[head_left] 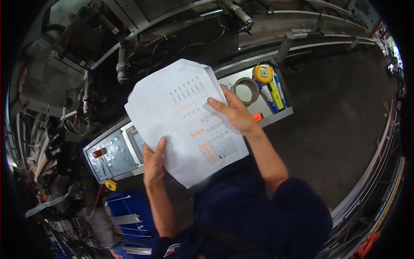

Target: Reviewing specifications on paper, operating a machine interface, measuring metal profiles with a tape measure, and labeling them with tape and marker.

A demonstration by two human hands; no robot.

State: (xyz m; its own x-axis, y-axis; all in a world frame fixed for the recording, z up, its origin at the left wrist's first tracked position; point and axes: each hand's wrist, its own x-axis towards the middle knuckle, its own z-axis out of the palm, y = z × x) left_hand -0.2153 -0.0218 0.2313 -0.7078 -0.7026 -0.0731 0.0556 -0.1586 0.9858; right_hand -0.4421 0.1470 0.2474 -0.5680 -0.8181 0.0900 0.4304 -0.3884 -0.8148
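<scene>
A small stack of white paper sheets is held up in front of me, printed with a table that has several cells marked in orange. My left hand pinches its lower left edge, thumb on top and fingers behind. On the right edge, my right hand grips the sheets the same way, its thumb lying on the printed side. Behind the right hand, a roll of brown tape and a yellow tape measure lie on a metal shelf. The papers hide part of the machine panel behind them.
Pens and a yellow highlighter lie beside the tape, an orange marker nearer. Left is a control panel with a red knob. A blue bin holds metal profiles. Long bars run along the right; machine parts stand ahead.
</scene>
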